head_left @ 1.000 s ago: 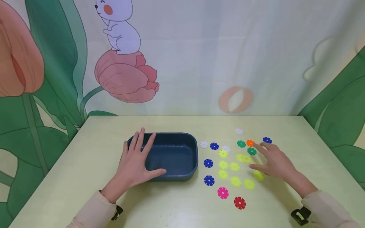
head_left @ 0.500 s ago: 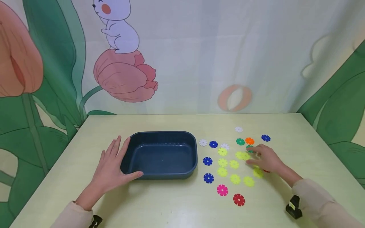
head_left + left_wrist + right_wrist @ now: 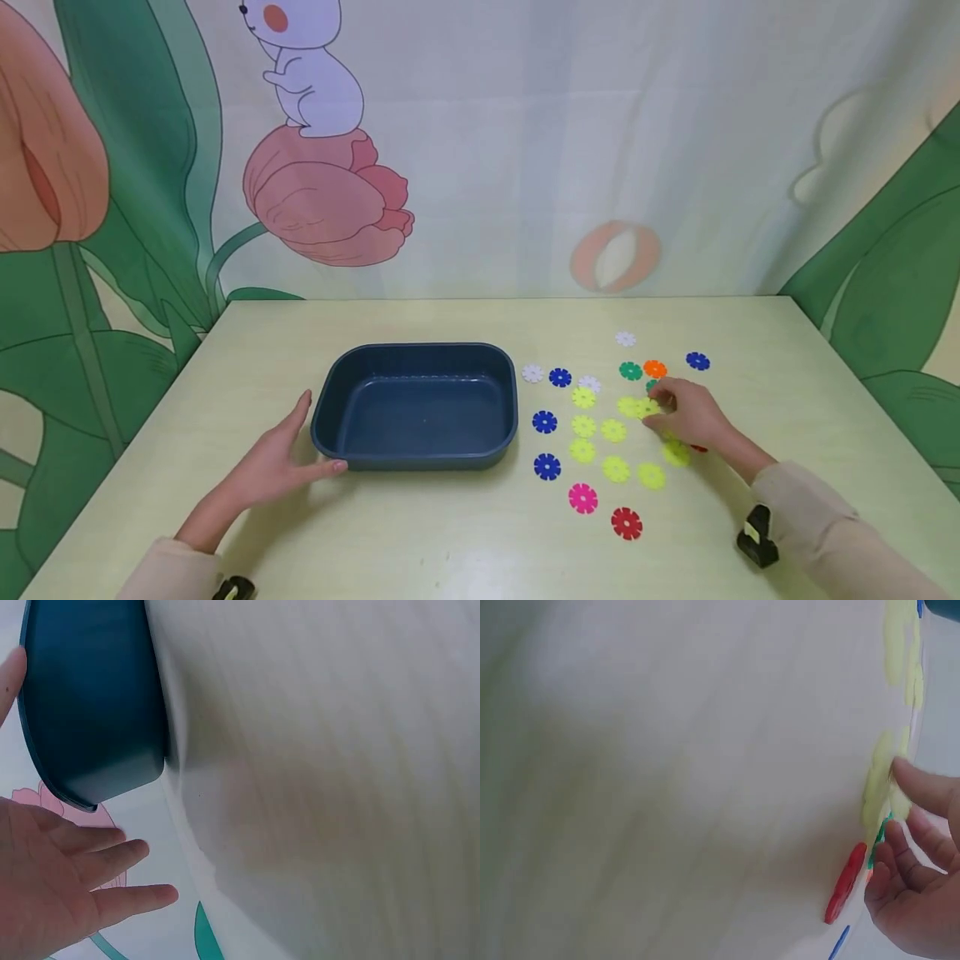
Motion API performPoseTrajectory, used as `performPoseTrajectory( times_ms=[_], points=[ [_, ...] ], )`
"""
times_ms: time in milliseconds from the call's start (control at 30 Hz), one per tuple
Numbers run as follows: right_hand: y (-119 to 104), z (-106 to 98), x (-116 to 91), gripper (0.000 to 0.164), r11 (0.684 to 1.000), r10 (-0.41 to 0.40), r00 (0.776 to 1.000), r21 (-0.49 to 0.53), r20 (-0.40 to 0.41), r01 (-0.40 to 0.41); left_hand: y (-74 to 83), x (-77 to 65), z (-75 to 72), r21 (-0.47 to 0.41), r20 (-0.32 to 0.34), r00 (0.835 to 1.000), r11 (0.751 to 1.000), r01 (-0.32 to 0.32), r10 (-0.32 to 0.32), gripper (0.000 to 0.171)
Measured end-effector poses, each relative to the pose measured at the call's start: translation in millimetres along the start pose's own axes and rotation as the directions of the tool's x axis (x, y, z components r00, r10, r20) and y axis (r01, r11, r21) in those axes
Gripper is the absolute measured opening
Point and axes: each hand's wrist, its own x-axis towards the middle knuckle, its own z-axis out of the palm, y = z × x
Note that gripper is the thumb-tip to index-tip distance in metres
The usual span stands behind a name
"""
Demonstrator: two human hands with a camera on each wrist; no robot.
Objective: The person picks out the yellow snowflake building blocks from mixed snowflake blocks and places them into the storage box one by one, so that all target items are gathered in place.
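Note:
A dark blue plastic basin (image 3: 423, 417) stands on the table. At its left end is my left hand (image 3: 262, 467), fingers spread, thumb by the near left corner of the rim; contact is unclear. My right hand (image 3: 693, 414) is low over the flower-shaped plastic discs on the right. Its thumb and bent forefinger stand apart on either side of a yellow disc (image 3: 645, 407), which overlaps another yellow disc (image 3: 627, 407). A green disc (image 3: 652, 386) lies partly under the fingertips. A red disc (image 3: 845, 883) shows beside the hand in the right wrist view.
Several more discs lie flat between basin and right hand: blue (image 3: 545, 422), white (image 3: 532, 373), yellow (image 3: 616, 469), pink (image 3: 582, 498) and red (image 3: 626, 523). An orange disc (image 3: 655, 368) is farther back. A printed curtain (image 3: 480, 150) hangs behind the table.
My left hand has moved left and down, from over the basin's left end to beside it. My right hand has moved slightly left and down from near the orange disc to a yellow one.

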Motion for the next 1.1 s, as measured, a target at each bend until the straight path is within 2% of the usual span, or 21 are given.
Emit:
performPoseTrajectory(
  times_ms=[200,533,633,833,1100],
  points=[
    [-8,-4,-5,0.012,0.998,-0.059,0.995,0.022,-0.082,0.061,-2.5,1.2,3.7,-0.044,0.012,0.999,0.998,-0.046,0.047,0.105],
    [-25,-8,-10,0.013,0.984,-0.006,0.986,0.176,-0.164,0.035,2.0,3.3,3.4,-0.115,0.051,0.998,0.993,-0.04,0.046,0.1],
    [-32,-9,-12,0.012,0.964,-0.002,0.984,0.26,-0.179,0.049,6.3,4.3,4.6,-0.14,0.062,0.997,0.99,-0.032,0.042,0.099],
    [-53,-13,-11,0.013,0.904,0.013,0.986,0.425,-0.165,0.059,14.0,7.4,8.2,-0.167,0.072,0.997,0.986,-0.014,0.027,0.098],
    [-83,-13,-8,0.017,0.849,0.037,0.991,0.527,-0.128,0.036,15.1,13.0,10.0,-0.18,0.101,0.995,0.984,0.004,0.014,0.096]
  ],
)
